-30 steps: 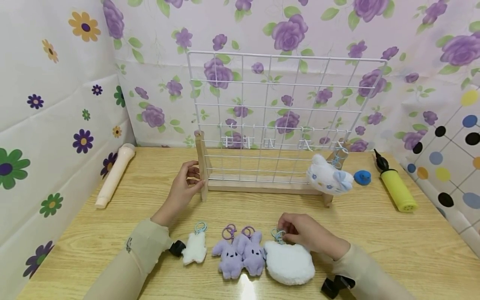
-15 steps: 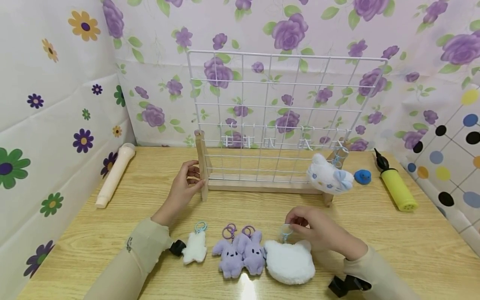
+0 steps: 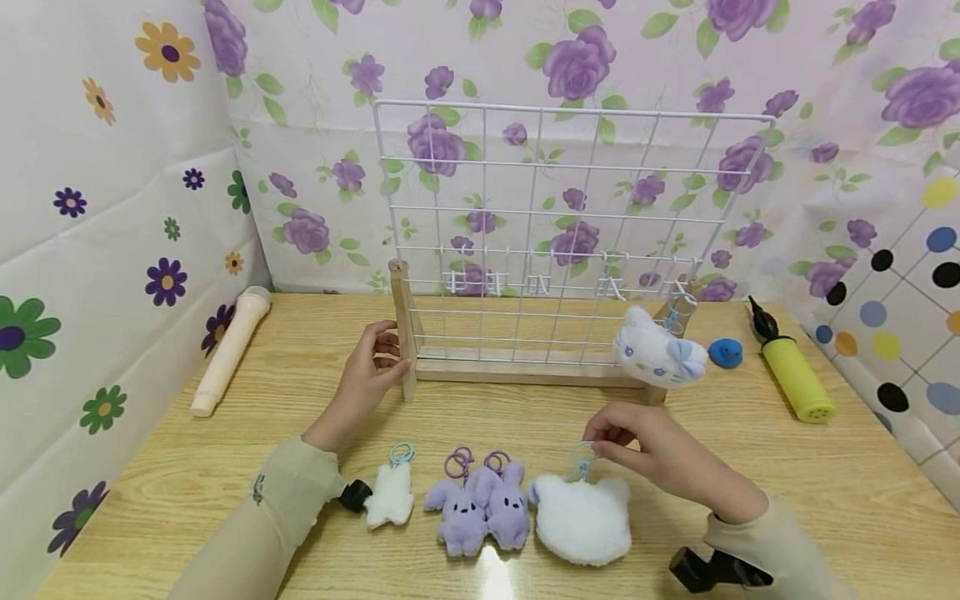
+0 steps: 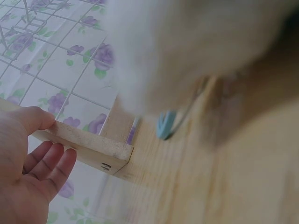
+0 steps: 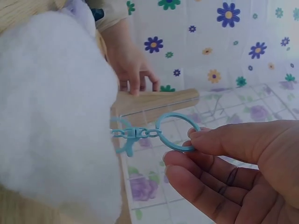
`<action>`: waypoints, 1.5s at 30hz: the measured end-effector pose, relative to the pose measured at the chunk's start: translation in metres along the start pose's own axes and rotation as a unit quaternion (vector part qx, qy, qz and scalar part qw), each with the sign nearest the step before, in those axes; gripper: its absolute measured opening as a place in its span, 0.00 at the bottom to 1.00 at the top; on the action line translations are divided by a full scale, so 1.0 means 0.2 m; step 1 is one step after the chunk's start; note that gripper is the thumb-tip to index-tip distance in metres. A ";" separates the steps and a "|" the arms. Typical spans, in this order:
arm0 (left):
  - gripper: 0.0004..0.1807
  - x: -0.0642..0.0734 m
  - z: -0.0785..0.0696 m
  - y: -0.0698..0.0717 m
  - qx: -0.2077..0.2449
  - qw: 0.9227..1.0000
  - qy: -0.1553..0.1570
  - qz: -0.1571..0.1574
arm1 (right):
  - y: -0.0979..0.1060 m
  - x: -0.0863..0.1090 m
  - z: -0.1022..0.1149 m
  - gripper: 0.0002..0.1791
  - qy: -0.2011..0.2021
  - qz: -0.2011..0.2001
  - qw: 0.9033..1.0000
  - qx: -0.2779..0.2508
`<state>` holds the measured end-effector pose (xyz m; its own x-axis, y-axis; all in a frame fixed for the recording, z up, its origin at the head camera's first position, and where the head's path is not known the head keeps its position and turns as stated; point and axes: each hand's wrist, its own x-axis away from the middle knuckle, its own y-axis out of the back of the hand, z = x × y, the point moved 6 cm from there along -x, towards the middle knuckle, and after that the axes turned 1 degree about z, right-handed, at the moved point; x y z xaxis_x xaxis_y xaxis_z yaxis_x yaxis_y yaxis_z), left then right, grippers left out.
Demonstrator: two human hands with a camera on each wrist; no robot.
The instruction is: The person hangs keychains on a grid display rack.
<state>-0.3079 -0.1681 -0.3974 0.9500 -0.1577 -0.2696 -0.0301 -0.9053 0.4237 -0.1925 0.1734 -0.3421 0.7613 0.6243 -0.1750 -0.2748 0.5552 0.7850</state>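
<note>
From the head camera I see the left hand (image 3: pixel 367 358) gripping a wooden upright (image 3: pixel 402 308), the right hand (image 3: pixel 645 450) pinching a blue ring (image 3: pixel 583 452), its white plush (image 3: pixel 583 521) just below, and purple rabbits (image 3: pixel 461 518) between the hands. Blurred white fluff (image 4: pixel 182 51) partly blocks the left wrist's view; the right wrist's cuts off the plush.

Worn gear, as I find it: beige sleeves (image 3: pixel 232 546), black wrist units (image 3: pixel 356 497).
Left sleeve (image 3: pixel 300 487): small dark marking (image 3: pixel 258 490), fabric creased near the wrist. Right sleeve (image 3: pixel 780 546): matching beige, its angular black mount (image 3: pixel 693 571) showing more fully. Left hand (image 3: pixel 367 367), right hand (image 3: pixel 641 442): bare.
</note>
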 end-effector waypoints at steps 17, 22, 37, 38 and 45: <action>0.31 0.00 0.00 0.00 0.011 1.000 0.002 -0.002 | 0.17 -0.02 0.06 0.07 0.002 -0.046 0.998 0.031; 0.31 0.03 -0.09 0.00 0.012 1.000 0.007 0.002 | 0.23 -0.03 0.04 0.07 -0.001 -0.064 0.997 0.041; 0.31 0.00 -0.01 0.00 0.018 1.000 -0.009 -0.006 | 0.41 -0.06 0.12 0.08 0.019 -0.115 0.989 0.086; 0.31 -0.01 0.00 0.00 0.018 1.000 -0.012 -0.007 | 0.42 -0.07 0.12 0.07 0.016 -0.117 0.989 0.088; 0.31 0.00 0.00 0.00 0.015 1.000 -0.008 -0.004 | 0.50 -0.11 0.13 0.07 0.008 -0.137 0.984 0.112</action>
<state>-0.3085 -0.1675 -0.3971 0.9454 -0.1557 -0.2864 -0.0313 -0.9178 0.3958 -0.2205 0.2003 -0.2444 0.7794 0.4765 -0.4067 0.0785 0.5698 0.8180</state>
